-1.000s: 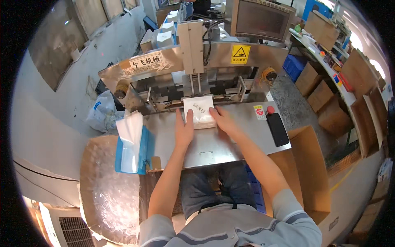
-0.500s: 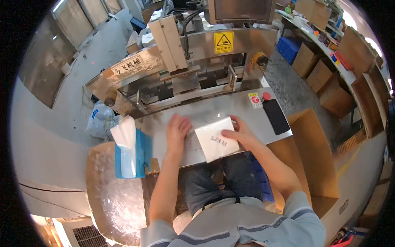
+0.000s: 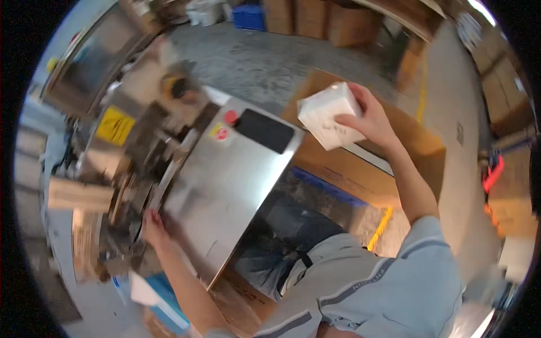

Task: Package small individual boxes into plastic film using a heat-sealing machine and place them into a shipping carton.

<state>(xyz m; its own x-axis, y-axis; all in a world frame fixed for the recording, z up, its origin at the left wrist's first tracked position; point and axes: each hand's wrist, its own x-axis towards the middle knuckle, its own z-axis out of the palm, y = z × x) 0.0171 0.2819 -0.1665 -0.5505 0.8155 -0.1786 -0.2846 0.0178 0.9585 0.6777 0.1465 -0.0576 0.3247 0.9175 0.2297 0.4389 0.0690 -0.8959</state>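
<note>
My right hand (image 3: 369,115) grips a white, square, film-wrapped packet (image 3: 328,119) with dark print on one face. It holds the packet in the air over the cardboard box (image 3: 333,179), at its near-left side. My left hand (image 3: 153,226) is at the front bar of the machine (image 3: 129,191), by the left edge of the metal worktop (image 3: 217,188). Its fingers are blurred and partly lost against the machine, so I cannot make out whether they hold anything.
A black phone (image 3: 264,130) lies on the worktop beside a red button (image 3: 231,117). A blue box with white sheets (image 3: 169,315) sits at lower left. Several cartons (image 3: 352,27) and a blue crate (image 3: 248,18) stand at the back.
My view has swung to the right. The packet has gone from above the worktop to over the cardboard box in my right hand. My left hand has moved to the machine's front bar.
</note>
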